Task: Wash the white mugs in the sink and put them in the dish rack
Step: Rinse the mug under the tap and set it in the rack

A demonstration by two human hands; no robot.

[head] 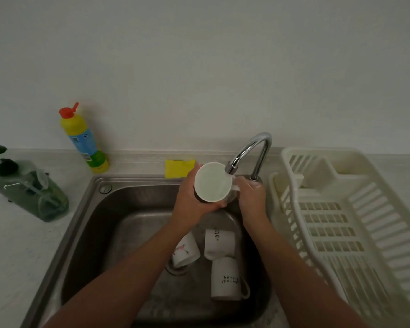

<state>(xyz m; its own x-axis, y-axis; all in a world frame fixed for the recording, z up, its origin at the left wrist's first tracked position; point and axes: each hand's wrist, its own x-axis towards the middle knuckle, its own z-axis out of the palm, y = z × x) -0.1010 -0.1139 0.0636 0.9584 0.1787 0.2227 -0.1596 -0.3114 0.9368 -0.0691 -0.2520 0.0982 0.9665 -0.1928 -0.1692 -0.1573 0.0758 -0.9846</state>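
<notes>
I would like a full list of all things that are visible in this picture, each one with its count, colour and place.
held mug: 1, white, under the faucet spout, above the sink
other mugs: 3, white with prints, on the sink bottom
sink: 1, steel, set in the counter
faucet: 1, chrome, behind the sink
dish rack: 1, cream, right of the sink
sponge: 1, yellow, behind the sink
bottle: 1, yellow, red cap, by the wall
pump bottle: 1, green, far left
counter: 1, pale
left hand: 1, holds the held mug
right hand: 1, at the mug's handle; grip unclear
</notes>
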